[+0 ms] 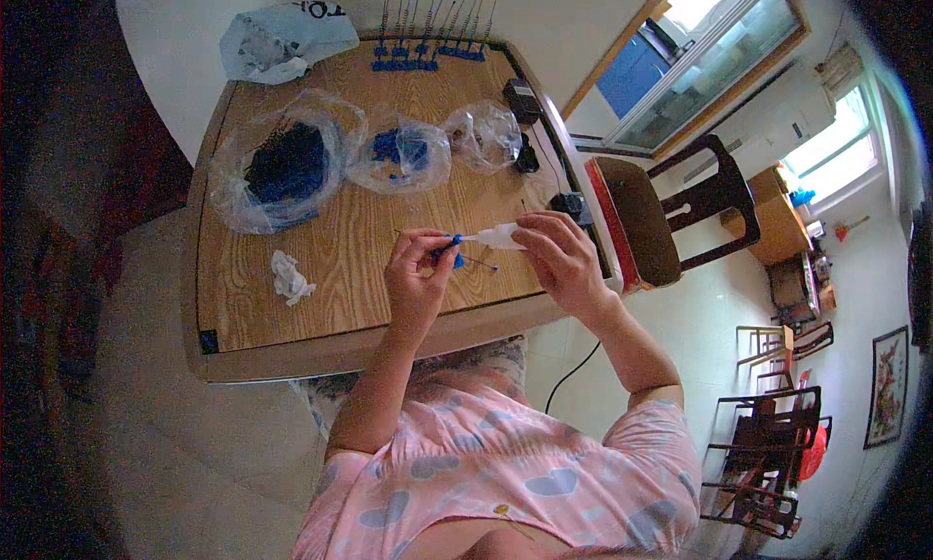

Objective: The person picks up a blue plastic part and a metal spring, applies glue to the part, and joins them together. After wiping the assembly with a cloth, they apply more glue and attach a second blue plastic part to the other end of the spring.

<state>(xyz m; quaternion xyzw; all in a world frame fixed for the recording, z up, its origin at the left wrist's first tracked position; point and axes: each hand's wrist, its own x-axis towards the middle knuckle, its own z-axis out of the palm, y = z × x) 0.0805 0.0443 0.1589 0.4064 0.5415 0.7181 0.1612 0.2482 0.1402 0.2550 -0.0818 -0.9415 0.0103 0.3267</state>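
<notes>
My left hand pinches a small blue plastic piece with a thin dark wire sticking out of it, above the wooden table. My right hand holds a small white squeeze bottle, its nozzle touching the blue piece. Both hands hover over the table's near right part. A row of several finished blue pieces with upright wires stands along the far edge.
Three clear plastic bags lie on the table: one with dark parts, one with blue parts, one nearly empty. A crumpled tissue lies at the near left. A white bag, black devices and a chair are nearby.
</notes>
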